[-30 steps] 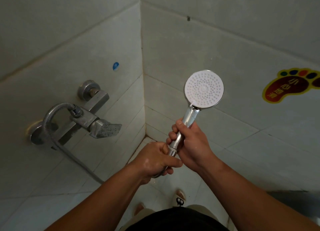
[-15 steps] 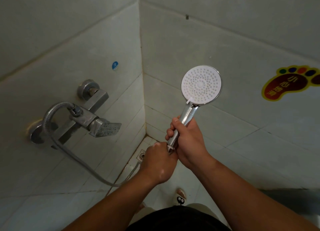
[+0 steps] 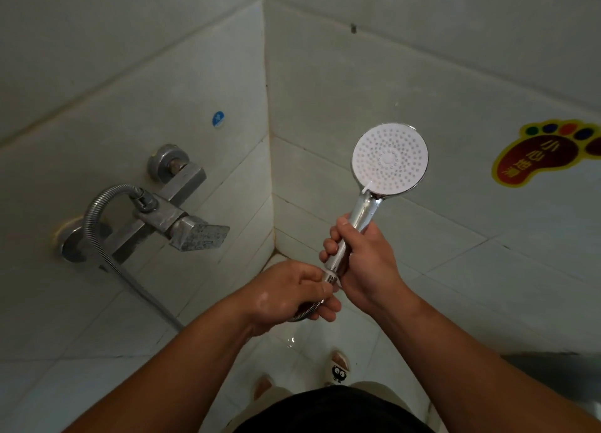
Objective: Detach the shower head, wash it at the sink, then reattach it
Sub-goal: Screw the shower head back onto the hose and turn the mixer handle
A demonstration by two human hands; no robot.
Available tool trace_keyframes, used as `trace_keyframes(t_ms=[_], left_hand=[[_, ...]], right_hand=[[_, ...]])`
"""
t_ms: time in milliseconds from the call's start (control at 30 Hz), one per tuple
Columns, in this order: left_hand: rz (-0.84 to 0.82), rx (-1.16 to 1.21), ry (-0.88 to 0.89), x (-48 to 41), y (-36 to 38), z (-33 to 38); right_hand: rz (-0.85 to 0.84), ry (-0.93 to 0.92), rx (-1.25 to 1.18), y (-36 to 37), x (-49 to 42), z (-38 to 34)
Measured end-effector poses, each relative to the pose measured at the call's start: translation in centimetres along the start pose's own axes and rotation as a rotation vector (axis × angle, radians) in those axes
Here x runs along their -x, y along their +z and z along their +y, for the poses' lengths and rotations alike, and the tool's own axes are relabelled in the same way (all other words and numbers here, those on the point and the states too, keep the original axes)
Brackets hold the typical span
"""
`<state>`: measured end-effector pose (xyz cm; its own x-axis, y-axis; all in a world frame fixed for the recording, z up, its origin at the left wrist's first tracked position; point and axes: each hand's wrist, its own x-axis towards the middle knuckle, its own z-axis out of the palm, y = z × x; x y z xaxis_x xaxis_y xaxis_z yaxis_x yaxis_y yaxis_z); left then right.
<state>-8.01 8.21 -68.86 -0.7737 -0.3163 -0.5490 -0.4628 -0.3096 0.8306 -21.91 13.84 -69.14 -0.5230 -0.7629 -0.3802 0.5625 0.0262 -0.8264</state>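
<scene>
shower head (image 3: 389, 158): upright before the tiled corner, white spray face toward the camera, above both grips.
right grip (image 3: 364, 265): fingers wrapped round the chrome handle, just below the head.
left grip (image 3: 284, 298): fingers curled round the hose end at the handle's base, just beside the right grip.
hose (image 3: 92, 227): loops from the wall mixer (image 3: 177, 219) toward the left grip.

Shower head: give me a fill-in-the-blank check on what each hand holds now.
1. The right hand grips the shower head by its ____.
2. The left hand holds the metal ____ end just below the right hand.
3. The foot sticker is on the ____ wall.
Missing: handle; hose; right.
</scene>
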Motion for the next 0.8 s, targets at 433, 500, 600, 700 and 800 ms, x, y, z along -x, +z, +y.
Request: trace_keyframes(t_ms=[433, 500, 600, 700, 800], left_hand=[[0.486, -0.053, 0.106, -0.3, 1.3, -0.4], [0.522, -0.067, 0.085, -0.4, 1.5, -0.1], [0.482, -0.126, 0.042, -0.7, 1.4, 0.2], [0.327, -0.244, 0.038, -0.5, 1.5, 0.7], [0.247, -0.339, 0.03, -0.6, 2.0, 1.1]], right_hand=[[-0.084, 0.121, -0.135, -1.6, 0.2, -1.3], [-0.103, 0.122, -0.145, -1.5, 0.1, -1.3], [-0.12, 0.13, -0.141, -1.5, 0.0, -1.1], [-0.102, 0.136, -0.113, -1.7, -0.1, -0.8], [-0.059, 0.153, -0.072, -1.9, -0.4, -0.6]])
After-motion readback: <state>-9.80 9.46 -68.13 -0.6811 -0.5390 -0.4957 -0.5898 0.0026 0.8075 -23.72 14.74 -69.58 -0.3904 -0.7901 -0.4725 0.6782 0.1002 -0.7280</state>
